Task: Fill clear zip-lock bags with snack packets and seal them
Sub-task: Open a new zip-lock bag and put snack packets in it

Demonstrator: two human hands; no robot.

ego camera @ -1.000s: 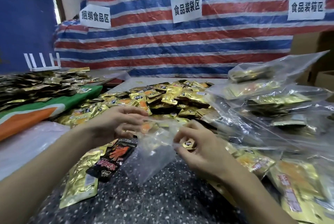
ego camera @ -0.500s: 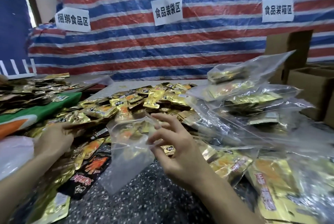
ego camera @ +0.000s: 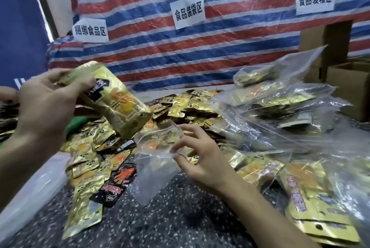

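Black speckled table (ego camera: 180, 217), striped tarp (ego camera: 220, 47) behind; left hand (ego camera: 46, 107) grips packet (ego camera: 120, 107), right hand (ego camera: 202, 159) apparently pinches bag (ego camera: 154, 167).

The one camera sits on the person's head and looks forward and somewhat down across a speckled tabletop (ego camera: 180, 223), wide-angled. It is close to the work: the left hand (ego camera: 46, 107) gripping a gold snack packet (ego camera: 120, 107) and the right hand (ego camera: 202, 159) pinching a clear zip-lock bag (ego camera: 154, 159) fill the left and lower middle of the frame. It faces a striped tarpaulin (ego camera: 220, 51) hung with paper signs (ego camera: 189, 10), just behind the heap of packets (ego camera: 192, 106) at the table's far side.
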